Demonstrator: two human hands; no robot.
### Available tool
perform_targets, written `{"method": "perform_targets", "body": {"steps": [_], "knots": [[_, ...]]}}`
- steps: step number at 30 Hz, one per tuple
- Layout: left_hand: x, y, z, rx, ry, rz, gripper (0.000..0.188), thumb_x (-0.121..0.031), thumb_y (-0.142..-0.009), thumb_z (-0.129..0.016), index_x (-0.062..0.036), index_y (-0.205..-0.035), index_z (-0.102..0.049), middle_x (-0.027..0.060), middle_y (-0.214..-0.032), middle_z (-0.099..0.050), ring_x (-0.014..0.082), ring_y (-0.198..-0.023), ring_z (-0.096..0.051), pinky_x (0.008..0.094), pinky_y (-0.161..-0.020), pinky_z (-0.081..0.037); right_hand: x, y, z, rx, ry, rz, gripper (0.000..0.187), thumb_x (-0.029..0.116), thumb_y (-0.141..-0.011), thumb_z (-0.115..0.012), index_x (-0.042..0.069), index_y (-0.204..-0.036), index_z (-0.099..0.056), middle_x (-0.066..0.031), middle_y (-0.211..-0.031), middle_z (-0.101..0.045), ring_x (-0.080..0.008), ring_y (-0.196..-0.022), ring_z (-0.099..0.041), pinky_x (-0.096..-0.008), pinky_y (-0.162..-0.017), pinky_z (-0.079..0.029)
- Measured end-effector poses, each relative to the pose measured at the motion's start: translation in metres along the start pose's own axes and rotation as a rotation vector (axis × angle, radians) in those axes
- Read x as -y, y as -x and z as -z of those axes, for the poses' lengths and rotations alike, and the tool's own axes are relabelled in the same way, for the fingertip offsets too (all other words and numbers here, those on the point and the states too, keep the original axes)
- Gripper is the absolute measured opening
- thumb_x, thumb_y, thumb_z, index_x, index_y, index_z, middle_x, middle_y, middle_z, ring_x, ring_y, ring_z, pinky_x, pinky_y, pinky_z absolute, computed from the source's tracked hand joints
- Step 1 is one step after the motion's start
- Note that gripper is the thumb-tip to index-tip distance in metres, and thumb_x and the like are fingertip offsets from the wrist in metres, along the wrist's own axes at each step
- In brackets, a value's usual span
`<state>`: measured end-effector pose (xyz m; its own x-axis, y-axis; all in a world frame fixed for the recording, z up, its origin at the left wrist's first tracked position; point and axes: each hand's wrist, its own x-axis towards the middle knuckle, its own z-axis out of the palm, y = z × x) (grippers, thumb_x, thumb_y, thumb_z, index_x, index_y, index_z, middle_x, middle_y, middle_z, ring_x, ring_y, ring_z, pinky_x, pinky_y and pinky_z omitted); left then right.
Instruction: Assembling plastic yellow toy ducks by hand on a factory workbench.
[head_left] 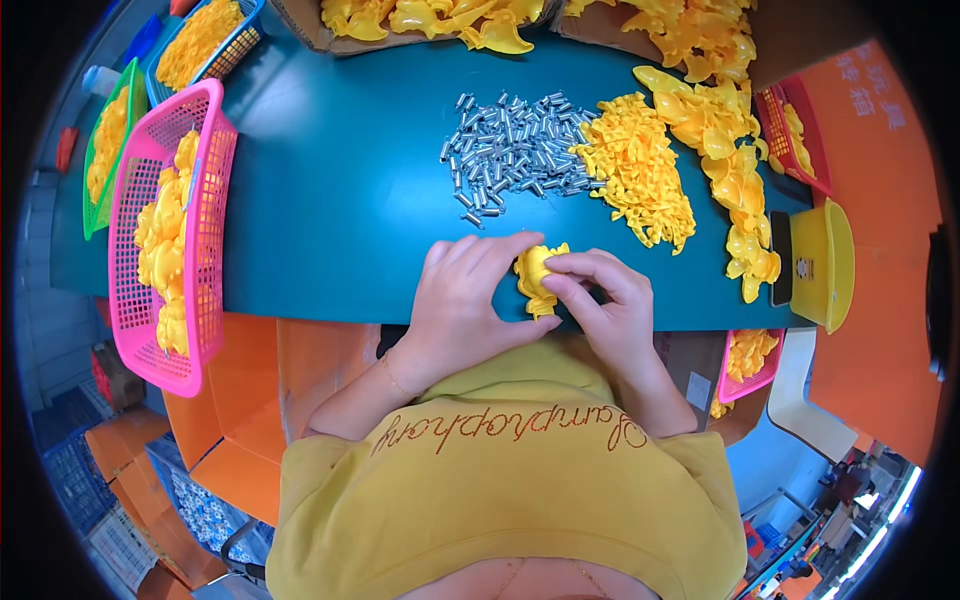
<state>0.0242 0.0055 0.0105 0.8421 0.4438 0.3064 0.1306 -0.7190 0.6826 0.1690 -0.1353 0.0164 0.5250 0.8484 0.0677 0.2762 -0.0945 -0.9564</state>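
Close to the table's near edge, a small yellow plastic toy figure (535,272) sits between my two hands. My left hand (460,300) grips its left side, forefinger at the top and thumb at the bottom. With thumb and forefinger, my right hand (612,300) pinches its right side. The figure's underside and parts of its edges are hidden by my fingers. Just beyond my hands lies a pile of small silvery metal cylinders (515,145). Touching it on the right is a heap of tiny yellow plastic pieces (645,170). Farther right runs a row of curved yellow plastic shells (738,190).
On the left of the green table (320,200) stands a pink basket (208,230) of yellow figures, beside green (122,85) and blue (245,30) baskets. Cardboard boxes (600,40) of yellow shells line the far edge. A yellow tub (832,265) is at the right.
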Motion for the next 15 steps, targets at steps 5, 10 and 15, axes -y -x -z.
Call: {"method": "perform_targets", "body": {"steps": [5, 10, 15], "knots": [[0.000, -0.001, -0.003, -0.044, -0.013, -0.027, 0.071, -0.036, -0.069, -0.094, -0.0149, -0.130, -0.066, 0.0018, -0.104, -0.071, 0.0203, -0.094, -0.066, 0.0369, -0.083, -0.043, -0.007, 0.004, -0.010, -0.051, -0.039, 0.079, 0.016, -0.001, -0.091, -0.079, -0.002, -0.107, -0.076, -0.0083, -0.095, -0.074, -0.0113, -0.081, -0.069, -0.0244, -0.070, -0.053], [0.000, 0.000, -0.003, -0.038, -0.012, -0.014, 0.069, -0.036, -0.070, -0.093, -0.0145, -0.129, -0.066, 0.0023, -0.104, -0.071, 0.0205, -0.094, -0.067, 0.0369, -0.084, -0.043, -0.001, 0.001, -0.008, -0.032, 0.059, 0.103, 0.019, -0.001, -0.089, -0.080, -0.001, -0.108, -0.076, -0.0089, -0.094, -0.074, -0.0144, -0.083, -0.069, -0.0274, -0.074, -0.054], [0.002, 0.002, -0.006, -0.052, 0.011, -0.018, 0.068, -0.035, -0.070, -0.093, -0.0143, -0.129, -0.066, 0.0024, -0.104, -0.071, 0.0205, -0.093, -0.067, 0.0370, -0.084, -0.043, 0.003, 0.002, -0.013, -0.066, 0.230, 0.225, 0.027, 0.007, -0.084, -0.085, 0.005, -0.109, -0.075, -0.0095, -0.093, -0.076, -0.0216, -0.083, -0.068, -0.0363, -0.078, -0.054]]}}
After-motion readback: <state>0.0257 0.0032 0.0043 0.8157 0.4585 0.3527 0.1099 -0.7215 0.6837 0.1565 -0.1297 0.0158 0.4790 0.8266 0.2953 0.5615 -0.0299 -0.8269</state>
